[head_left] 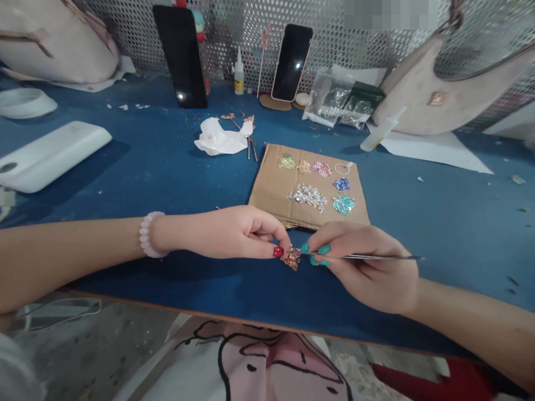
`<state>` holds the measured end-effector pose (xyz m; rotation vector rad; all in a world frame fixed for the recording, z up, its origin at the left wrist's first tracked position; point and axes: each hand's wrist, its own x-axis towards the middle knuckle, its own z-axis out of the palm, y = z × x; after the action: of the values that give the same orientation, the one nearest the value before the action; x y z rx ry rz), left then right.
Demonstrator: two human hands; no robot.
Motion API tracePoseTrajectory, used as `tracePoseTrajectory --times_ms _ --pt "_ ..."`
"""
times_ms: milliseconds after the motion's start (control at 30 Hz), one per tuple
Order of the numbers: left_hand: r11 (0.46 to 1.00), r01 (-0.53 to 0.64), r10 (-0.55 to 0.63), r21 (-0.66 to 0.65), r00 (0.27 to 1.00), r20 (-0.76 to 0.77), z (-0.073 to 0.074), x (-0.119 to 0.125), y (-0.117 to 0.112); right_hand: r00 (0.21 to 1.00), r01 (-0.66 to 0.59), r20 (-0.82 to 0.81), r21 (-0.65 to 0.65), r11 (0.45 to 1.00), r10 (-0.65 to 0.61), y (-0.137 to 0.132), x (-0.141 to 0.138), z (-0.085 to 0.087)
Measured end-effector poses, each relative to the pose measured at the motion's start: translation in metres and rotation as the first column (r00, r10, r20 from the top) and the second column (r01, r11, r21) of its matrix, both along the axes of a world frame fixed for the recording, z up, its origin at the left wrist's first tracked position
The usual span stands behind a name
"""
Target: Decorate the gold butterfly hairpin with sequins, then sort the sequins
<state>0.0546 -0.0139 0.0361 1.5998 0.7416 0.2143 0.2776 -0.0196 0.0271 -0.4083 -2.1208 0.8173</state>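
Note:
My left hand [240,233] pinches a small gold butterfly-shaped ornament [292,259] just above the blue table [167,167], near its front edge. My right hand [368,264] is closed around thin metal tweezers [368,257], whose tip touches the ornament from the right. Just behind both hands lies a piece of brown cardboard [271,186] carrying small heaps of rhinestones: silver [308,196], teal [343,204], blue [341,184], pink [321,168], gold [304,166] and green [286,161].
A crumpled white tissue [219,139] and several gold hairpins [249,133] lie behind the cardboard. Two phones [180,55] [292,62] lean on the perforated back wall, beside a glue bottle [238,72]. A white box [50,153] sits left; plastic bags [334,100] and another glue bottle [382,131] right.

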Motion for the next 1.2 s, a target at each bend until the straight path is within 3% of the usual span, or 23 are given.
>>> tracePoseTrajectory --times_ms 900,1200 --pt "1.000 -0.007 0.007 -0.013 1.000 0.012 0.0011 -0.0004 0.0000 0.980 0.189 -0.076 0.043 0.981 -0.186 0.0031 0.0003 -0.0016" --pt "0.999 -0.050 0.050 -0.008 0.998 0.022 0.0012 -0.0009 -0.0020 0.990 0.128 -0.065 0.017 0.992 -0.127 0.0033 0.0020 -0.0019"
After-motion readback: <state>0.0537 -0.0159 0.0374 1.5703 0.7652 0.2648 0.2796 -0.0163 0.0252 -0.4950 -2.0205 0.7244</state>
